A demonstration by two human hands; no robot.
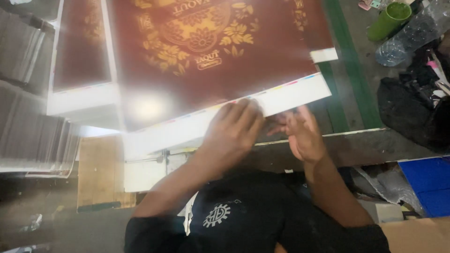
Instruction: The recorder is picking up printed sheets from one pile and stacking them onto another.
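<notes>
Two bare hands meet at the near edge of a large printed sheet (pixel 206 51), dark red with a gold floral emblem and a white margin carrying a thin strip of colour patches. The left hand (pixel 236 129) lies palm-down over that margin, its fingers curled round the edge in what looks like a grip on the sheet, while the right hand (pixel 302 133) sits just beside it, fingers half-curled at the same edge (whether it actually pinches the paper cannot be told, as the view is blurred there). The sheet lies on top of a pile on a worktable (pixel 349 145), its near edge overhanging the table's front. A second stack (pixel 82 51) of the same dark red prints stands to the left, and bundles of pale paper (pixel 28 126) are heaped beyond that.

By its look the sheet is light, thin and glossy, likely slippery against those beneath and quick to crease or sag if lifted at one point. The white margin seems the sensible place to hold it, hands well apart, keeping fingers off the printed face.

At the far right a green cup (pixel 389 21) and a clear plastic bottle (pixel 408 37) lie near a heap of black fabric (pixel 412 107), with blue sheets (pixel 429 185) lower down.
</notes>
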